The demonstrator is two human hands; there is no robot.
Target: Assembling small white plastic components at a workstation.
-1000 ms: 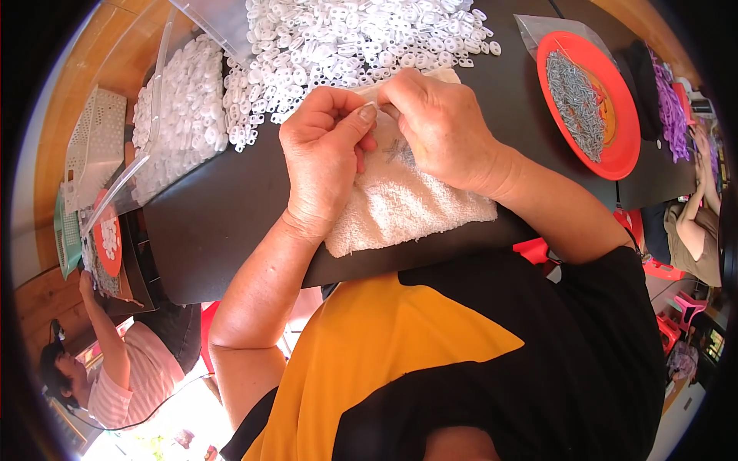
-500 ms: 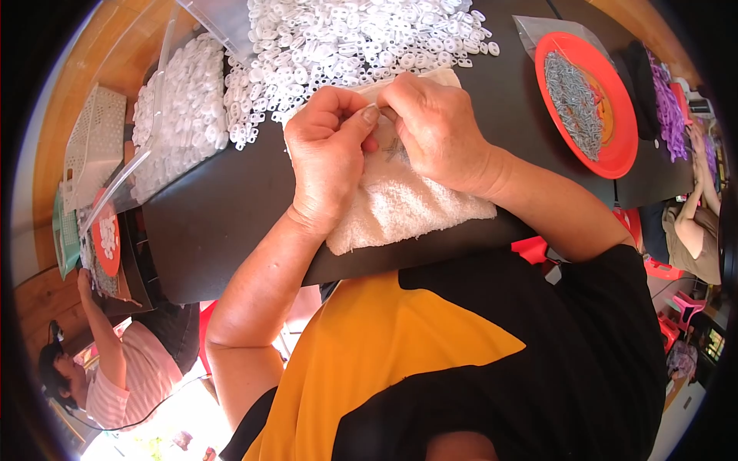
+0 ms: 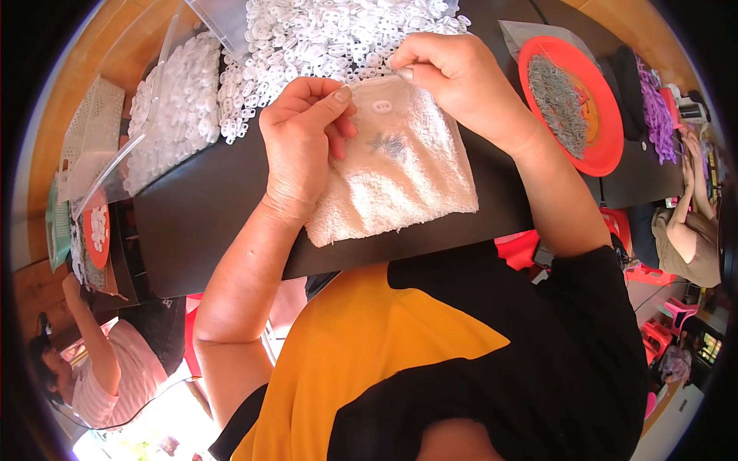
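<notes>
A white towel [image 3: 407, 184] lies on the black table [image 3: 200, 215] in front of me. On it rest one small white plastic piece [image 3: 382, 107] and a few tiny grey metal parts [image 3: 392, 144]. My left hand [image 3: 304, 146] hovers over the towel's left side, thumb and fingertips pinched together with nothing visible between them. At the towel's far edge my right hand [image 3: 453, 77] pinches a white plastic piece where the big heap of white plastic pieces [image 3: 330, 38] begins.
A red plate [image 3: 607, 146] with grey metal parts sits to the right, with purple items [image 3: 655, 115] beyond it. On the left are a clear bag of white pieces [image 3: 173, 115] and a white basket [image 3: 88, 134]. Other people sit at lower left [image 3: 100, 369] and at right [image 3: 684, 230].
My hands, which were close together over the towel, have drawn apart. The right hand moved up to the heap's edge, and a white piece now lies on the towel.
</notes>
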